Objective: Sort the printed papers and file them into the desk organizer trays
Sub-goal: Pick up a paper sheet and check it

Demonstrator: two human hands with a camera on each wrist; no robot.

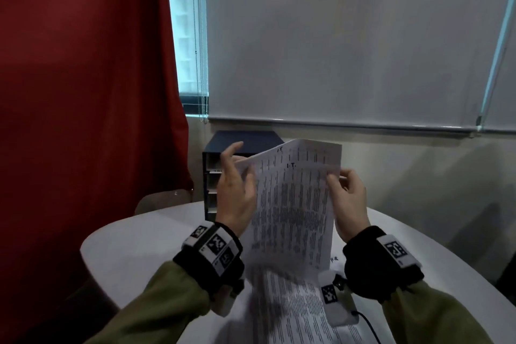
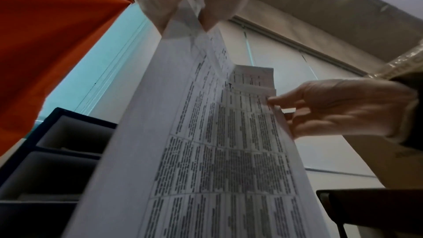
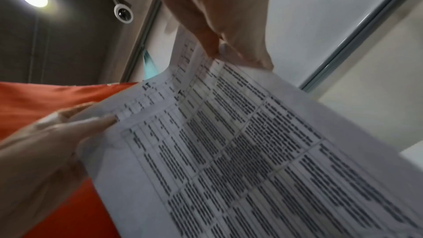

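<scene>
Currently: printed papers (image 1: 293, 204) held upright above tabletop (image 1: 139, 246) | left hand (image 1: 236, 195) pinches top-left corner, right hand (image 1: 347, 201) top-right | organizer (image 1: 212, 173) at 11 o'clock | light, floppy sheets; grip edges.

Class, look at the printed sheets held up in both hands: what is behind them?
Behind the held sheets stands the dark desk organizer; its left tray openings show, while the sheets and the left hand cover the rest.
</scene>
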